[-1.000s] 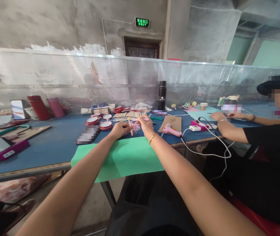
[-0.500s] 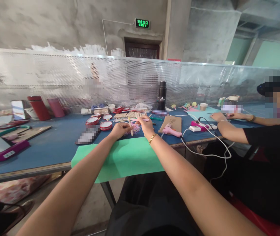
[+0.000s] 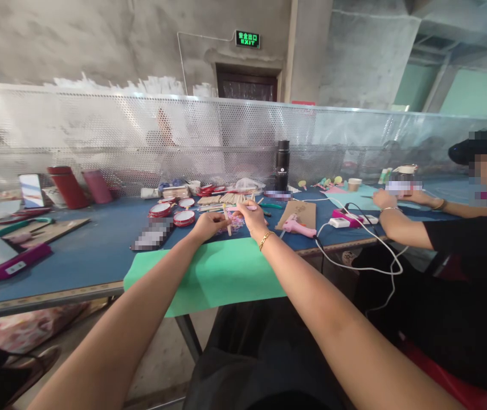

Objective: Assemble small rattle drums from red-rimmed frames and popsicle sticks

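My left hand (image 3: 209, 225) is closed on a flat wooden craft stick (image 3: 228, 222), which stands nearly upright and looks yellowish near its top. Just to the right, my right hand (image 3: 252, 217) pinches a slim pink pen-like tool (image 3: 245, 208) whose left end points at the stick. Whether the two touch is too small to tell. Below and behind the fingers lies a heap of thin pink and purple strips (image 3: 238, 223). More craft sticks (image 3: 215, 200) lie in a row beyond my hands. A green sheet (image 3: 209, 273) hangs over the table edge under my forearms.
Small red-rimmed drums (image 3: 184, 218) and a phone (image 3: 152, 234) lie left. A pink glue gun (image 3: 298, 226) rests by cardboard (image 3: 307, 212) on the right, its cable near a power strip (image 3: 348, 218). A black bottle (image 3: 282, 165) stands behind. A co-worker's hands (image 3: 386, 200) work at far right.
The pink tool's left end sits slightly lower against the stick. My left hand has barely moved. At far right, the co-worker's hands have shifted slightly.
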`<control>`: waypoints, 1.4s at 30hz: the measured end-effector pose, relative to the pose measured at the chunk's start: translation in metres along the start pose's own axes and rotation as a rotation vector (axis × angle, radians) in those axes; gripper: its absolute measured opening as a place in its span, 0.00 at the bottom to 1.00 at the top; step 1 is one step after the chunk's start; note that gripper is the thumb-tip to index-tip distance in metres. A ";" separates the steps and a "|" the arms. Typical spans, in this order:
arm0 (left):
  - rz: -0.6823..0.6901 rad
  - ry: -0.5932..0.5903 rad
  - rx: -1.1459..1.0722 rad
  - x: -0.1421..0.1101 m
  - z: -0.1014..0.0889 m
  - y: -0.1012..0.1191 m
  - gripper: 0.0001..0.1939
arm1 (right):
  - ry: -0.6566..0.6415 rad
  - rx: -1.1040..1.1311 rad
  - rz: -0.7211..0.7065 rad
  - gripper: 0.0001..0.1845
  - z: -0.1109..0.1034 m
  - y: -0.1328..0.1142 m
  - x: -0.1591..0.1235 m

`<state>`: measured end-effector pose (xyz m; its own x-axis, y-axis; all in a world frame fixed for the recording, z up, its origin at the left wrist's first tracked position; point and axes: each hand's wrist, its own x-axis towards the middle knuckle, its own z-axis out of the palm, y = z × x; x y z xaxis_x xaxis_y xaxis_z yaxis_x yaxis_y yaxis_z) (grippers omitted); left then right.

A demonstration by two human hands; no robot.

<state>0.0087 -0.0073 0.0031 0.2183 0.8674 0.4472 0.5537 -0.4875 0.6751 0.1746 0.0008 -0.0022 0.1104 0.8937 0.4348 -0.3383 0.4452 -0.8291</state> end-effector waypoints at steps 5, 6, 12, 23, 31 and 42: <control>-0.010 -0.004 -0.001 0.000 0.000 0.000 0.20 | 0.034 0.007 0.001 0.11 0.000 0.000 0.001; -0.011 -0.004 -0.002 0.000 0.000 0.000 0.20 | 0.028 0.008 0.002 0.11 0.000 0.000 0.000; -0.009 -0.008 -0.004 -0.001 0.000 0.002 0.20 | 0.049 0.003 0.003 0.11 0.000 0.000 0.001; -0.007 -0.001 -0.002 -0.001 0.000 0.003 0.20 | 0.015 0.005 0.018 0.12 0.000 -0.003 -0.001; 0.002 -0.014 -0.002 -0.001 -0.001 0.004 0.21 | -0.004 0.011 0.017 0.11 0.002 -0.004 -0.002; 0.002 -0.011 -0.001 -0.001 0.000 0.002 0.22 | 0.010 0.006 0.020 0.13 0.001 -0.003 -0.002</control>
<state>0.0095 -0.0095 0.0045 0.2284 0.8677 0.4415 0.5525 -0.4890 0.6751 0.1742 -0.0024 0.0004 0.1128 0.9029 0.4147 -0.3463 0.4270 -0.8353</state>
